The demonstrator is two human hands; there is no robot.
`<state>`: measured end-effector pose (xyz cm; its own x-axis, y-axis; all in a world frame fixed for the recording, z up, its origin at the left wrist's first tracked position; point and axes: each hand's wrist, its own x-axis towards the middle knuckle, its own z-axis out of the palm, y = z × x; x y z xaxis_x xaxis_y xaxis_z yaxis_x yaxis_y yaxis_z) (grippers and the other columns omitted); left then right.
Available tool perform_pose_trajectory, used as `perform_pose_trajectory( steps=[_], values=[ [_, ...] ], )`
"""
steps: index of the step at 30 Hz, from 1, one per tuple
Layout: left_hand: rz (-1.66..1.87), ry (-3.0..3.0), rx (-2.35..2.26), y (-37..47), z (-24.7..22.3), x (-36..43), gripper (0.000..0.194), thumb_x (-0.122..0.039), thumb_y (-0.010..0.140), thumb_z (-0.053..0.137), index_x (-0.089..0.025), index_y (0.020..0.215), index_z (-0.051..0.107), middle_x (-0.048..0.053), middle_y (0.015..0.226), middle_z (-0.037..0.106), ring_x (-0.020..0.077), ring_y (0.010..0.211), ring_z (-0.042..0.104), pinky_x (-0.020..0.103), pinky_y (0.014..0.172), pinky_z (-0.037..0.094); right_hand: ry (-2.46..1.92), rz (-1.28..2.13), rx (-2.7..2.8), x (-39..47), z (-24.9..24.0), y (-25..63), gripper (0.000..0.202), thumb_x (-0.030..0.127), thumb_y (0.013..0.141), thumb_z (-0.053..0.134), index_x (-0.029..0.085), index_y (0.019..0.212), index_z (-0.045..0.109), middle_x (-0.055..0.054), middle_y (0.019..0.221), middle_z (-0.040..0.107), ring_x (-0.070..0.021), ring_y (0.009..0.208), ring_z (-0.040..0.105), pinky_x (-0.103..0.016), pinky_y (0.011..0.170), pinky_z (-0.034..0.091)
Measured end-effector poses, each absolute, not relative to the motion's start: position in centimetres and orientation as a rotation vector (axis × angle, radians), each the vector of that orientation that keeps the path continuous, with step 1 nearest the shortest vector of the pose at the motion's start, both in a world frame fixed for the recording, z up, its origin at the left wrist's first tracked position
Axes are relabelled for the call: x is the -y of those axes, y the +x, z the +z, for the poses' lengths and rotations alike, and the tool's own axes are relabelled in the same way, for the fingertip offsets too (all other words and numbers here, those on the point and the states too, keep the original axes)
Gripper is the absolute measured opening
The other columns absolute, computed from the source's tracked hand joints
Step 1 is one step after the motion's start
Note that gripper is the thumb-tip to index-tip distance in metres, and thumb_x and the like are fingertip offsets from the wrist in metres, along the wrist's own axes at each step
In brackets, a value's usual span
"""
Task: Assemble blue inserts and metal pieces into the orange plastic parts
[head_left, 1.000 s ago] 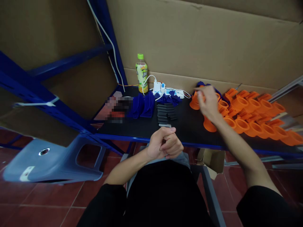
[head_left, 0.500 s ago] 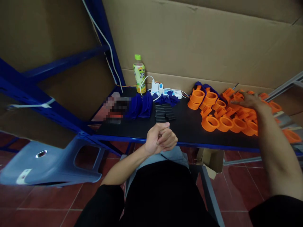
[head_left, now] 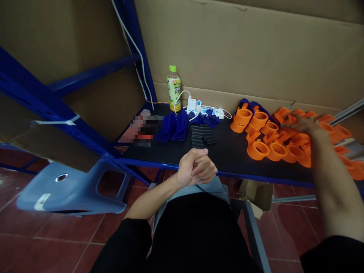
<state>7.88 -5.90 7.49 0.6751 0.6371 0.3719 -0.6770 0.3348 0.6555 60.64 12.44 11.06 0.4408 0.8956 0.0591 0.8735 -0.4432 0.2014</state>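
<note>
My left hand is curled into a fist in front of the table's near edge, with nothing showing between its fingers. My right hand reaches over the pile of orange plastic ring-shaped parts on the right, fingers stretched out among them. Whether it touches one of them I cannot tell. At the pile's left end, dark blue pieces are fitted around some of the orange parts. Short black ridged strips lie beyond my left fist. Left of those stand stacked blue curved pieces.
Toward the back of the black table are a drink bottle and a white power strip with cables. A blue metal frame rises on the left, beside a plastic stool. Below the table is an open cardboard box.
The view has turned slightly left, so the table's things sit a little further right. My left fist keeps its shape. My right hand stays over the orange parts with its fingers out.
</note>
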Motion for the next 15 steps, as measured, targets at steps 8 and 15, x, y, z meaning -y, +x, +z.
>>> perform_pose_trajectory(
  steps=[8, 15],
  values=[
    [0.845, 0.893, 0.065, 7.8, 7.6, 6.4, 0.069, -0.04, 0.099, 0.046, -0.021, 0.035, 0.027, -0.001, 0.034, 0.019, 0.0091, 0.034, 0.023, 0.02, 0.034, 0.023, 2.767, 0.19, -1.744, -12.7, 10.9, 60.6, 0.082, 0.064, 0.088, 0.074, 0.01, 0.148, 0.059, -0.038, 0.144, 0.055, -0.0388, 0.14, 0.049, -0.058, 0.108, 0.03],
    [0.873, 0.921, 0.126, 7.9, 7.6, 6.6, 0.069, -0.037, 0.103, 0.041, -0.021, 0.038, 0.027, -0.002, 0.035, 0.019, 0.0093, 0.034, 0.023, 0.02, 0.034, 0.025, 2.84, 0.702, -1.988, -10.5, 12.6, 57.6, 0.074, 0.041, 0.086, 0.084, 0.007, 0.146, 0.057, -0.032, 0.142, 0.059, -0.0324, 0.137, 0.051, -0.047, 0.11, 0.035]
  ],
)
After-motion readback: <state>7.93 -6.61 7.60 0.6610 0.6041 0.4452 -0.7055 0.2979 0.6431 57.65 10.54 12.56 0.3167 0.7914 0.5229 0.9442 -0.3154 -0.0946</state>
